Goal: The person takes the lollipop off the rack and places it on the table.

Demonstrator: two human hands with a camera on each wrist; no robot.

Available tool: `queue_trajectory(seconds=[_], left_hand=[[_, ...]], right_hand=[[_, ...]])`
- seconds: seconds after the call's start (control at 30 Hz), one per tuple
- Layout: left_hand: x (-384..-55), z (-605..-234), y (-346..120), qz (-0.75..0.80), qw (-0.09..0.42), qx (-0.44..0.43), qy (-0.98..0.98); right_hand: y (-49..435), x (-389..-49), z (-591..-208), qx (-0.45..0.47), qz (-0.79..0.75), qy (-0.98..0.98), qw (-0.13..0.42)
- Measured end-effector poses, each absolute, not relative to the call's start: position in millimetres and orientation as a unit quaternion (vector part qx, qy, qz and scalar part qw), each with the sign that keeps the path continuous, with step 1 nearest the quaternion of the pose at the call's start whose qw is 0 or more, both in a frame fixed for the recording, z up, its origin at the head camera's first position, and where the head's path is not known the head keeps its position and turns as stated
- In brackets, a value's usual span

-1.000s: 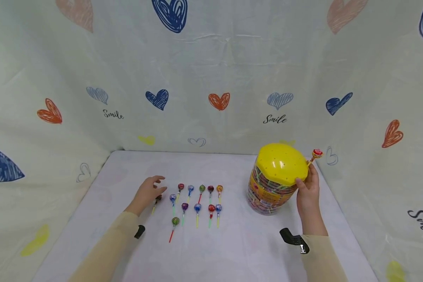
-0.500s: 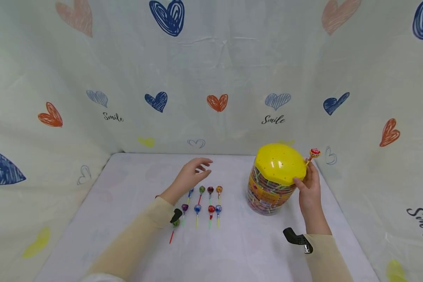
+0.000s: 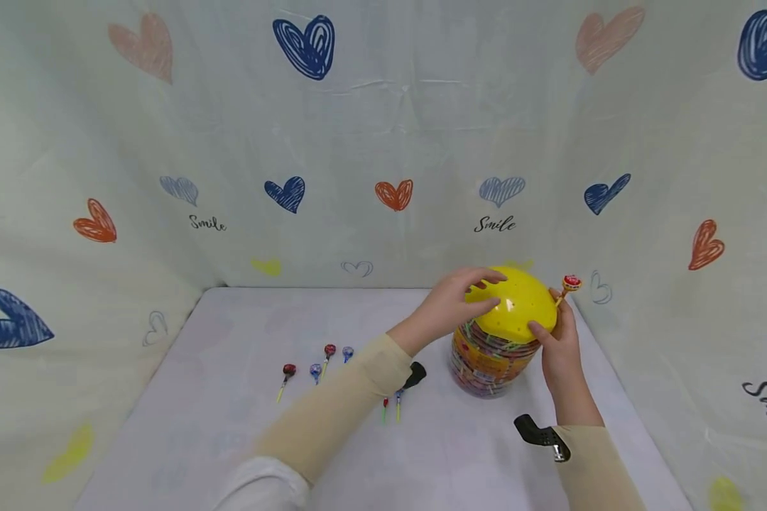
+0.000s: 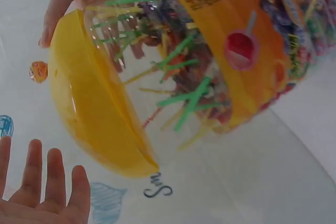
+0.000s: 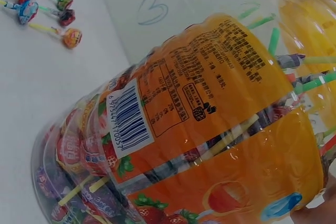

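A clear plastic jar [image 3: 488, 363] packed with wrapped lollipops stands tilted on the table, with an orange label and a domed yellow lid [image 3: 525, 311]. My right hand [image 3: 559, 348] grips the jar's upper right side, thumb at the lid's edge. One red-and-yellow lollipop [image 3: 572, 283] sticks up beside those fingers at the lid's right edge. My left hand [image 3: 450, 301] overlaps the lid in the head view; in the left wrist view its fingers [image 4: 54, 177] are straight and apart from the lid. Barcode and printed text show on the label [image 5: 205, 82] in the right wrist view.
Loose lollipops lie on the white table [image 3: 217, 440] left of the jar, among them a dark red one [image 3: 289, 370] and a blue one [image 3: 316, 371]; my left sleeve [image 3: 339, 404] hides several. A white curtain [image 3: 332, 128] printed with hearts hangs behind.
My left hand has swept right from the leftmost lollipop, over the rows, to the yellow lid. The right hand stays on the jar, and the lollipop beside it holds its place.
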State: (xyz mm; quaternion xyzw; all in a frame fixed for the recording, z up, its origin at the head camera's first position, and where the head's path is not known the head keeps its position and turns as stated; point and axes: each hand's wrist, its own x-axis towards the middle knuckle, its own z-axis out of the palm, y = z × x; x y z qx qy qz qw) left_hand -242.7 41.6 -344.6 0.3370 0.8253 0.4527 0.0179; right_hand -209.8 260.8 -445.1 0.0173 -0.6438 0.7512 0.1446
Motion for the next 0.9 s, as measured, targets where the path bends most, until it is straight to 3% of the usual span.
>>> queue_trajectory(seconds=[0.23, 0.7, 0.9], left_hand=[[-255, -331, 86, 0.421, 0.043, 0.361, 0.831], [-267, -321, 121, 0.383, 0.098, 0.395, 0.829], [-267, -323, 131, 0.325, 0.088, 0.404, 0.851]], right_hand=[[257, -212, -447, 0.003, 0.757, -0.64, 0.133], [254, -210, -446, -0.022, 0.756, -0.642, 0.125], [256, -209, -445, -0.017, 0.762, -0.634, 0.131]])
